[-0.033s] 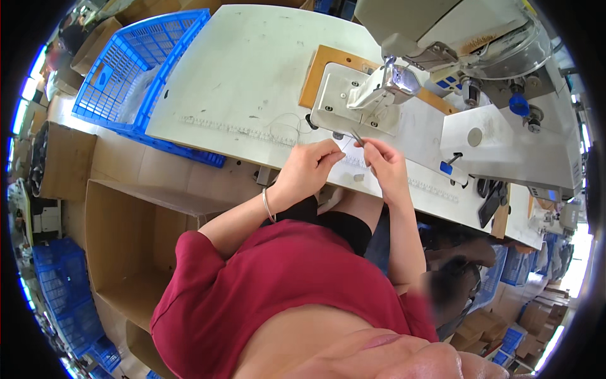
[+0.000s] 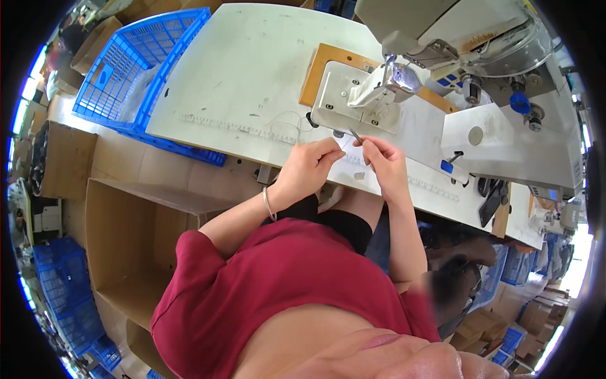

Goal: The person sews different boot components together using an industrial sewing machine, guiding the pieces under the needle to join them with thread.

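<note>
Head view looks down on a white sewing desk (image 2: 252,69), where both hands meet at its near edge, just in front of the sewing machine (image 2: 404,76). Left hand (image 2: 306,167) has its fingers curled, thumb and forefinger pinched shut on the left side of a small white piece of fabric (image 2: 353,158) — a thin bangle (image 2: 268,203) sits on that wrist. Right hand (image 2: 386,163) is also closed, fingertips pinching a slim metal tool (image 2: 355,135), tweezers or small snips, I cannot tell which, whose tip points up toward the machine's base plate. The fabric lies between the two hands, resting on the desk's near edge and partly over it, touching both. A wooden board (image 2: 328,60) lies under the machine's base near the middle of the desk. Off the desk's far left corner stands a blue plastic crate (image 2: 132,63), and below the near left edge sits an open cardboard box (image 2: 139,246). Dark scissors (image 2: 489,199) rest near the desk's right near corner — well apart from the hands
</note>
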Motion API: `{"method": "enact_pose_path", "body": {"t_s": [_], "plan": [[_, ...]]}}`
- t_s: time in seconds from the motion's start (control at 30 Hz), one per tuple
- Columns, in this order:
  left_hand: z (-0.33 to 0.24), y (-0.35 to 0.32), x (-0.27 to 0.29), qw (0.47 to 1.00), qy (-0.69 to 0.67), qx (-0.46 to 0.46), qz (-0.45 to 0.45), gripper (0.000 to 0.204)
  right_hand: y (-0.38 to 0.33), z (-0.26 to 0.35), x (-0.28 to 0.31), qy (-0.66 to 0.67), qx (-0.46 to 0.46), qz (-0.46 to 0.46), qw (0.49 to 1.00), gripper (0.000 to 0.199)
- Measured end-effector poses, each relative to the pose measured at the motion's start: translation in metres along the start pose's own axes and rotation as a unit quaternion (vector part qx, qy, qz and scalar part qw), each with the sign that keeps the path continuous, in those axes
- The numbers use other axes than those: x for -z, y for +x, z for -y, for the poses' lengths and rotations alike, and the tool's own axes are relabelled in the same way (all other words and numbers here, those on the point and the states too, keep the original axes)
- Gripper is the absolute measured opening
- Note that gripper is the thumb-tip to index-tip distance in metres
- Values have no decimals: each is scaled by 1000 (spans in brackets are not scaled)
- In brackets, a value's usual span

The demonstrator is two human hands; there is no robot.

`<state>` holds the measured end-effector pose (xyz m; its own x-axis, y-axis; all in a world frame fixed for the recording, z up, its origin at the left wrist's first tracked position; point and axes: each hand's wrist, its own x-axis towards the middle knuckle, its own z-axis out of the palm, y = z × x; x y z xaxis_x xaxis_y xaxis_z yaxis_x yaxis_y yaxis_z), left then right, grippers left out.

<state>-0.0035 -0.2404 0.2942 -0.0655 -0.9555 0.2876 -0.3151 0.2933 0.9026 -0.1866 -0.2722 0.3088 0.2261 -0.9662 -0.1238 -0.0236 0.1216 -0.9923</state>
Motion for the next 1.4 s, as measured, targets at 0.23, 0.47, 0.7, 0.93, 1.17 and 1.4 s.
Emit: {"method": "enact_pose_path", "body": {"t_s": [0.23, 0.47, 0.7, 0.93, 1.17, 1.4], "plan": [[15, -23, 13, 997, 70, -21, -16, 6, -1, -11, 7, 5, 45, 7, 999, 26], [21, -16, -6, 990, 96, -96, 24, 2, 11, 1, 5, 90, -8, 88, 992, 24], [38, -60, 12, 977, 197, -67, 51, 7, 9, -2, 26, 42, 0, 47, 998, 16], [250, -223, 16, 921, 131, 352, -102, 27, 24, 23, 62, -279, 382, -244, 846, 12], [411, -331, 50, 802, 425, 387, 161, 31, 73, 51, 9, -253, 396, -305, 829, 11], [267, -240, 65, 744, 380, 414, 360, 30, 47, -12, 47, -229, 313, -373, 843, 9]]}}
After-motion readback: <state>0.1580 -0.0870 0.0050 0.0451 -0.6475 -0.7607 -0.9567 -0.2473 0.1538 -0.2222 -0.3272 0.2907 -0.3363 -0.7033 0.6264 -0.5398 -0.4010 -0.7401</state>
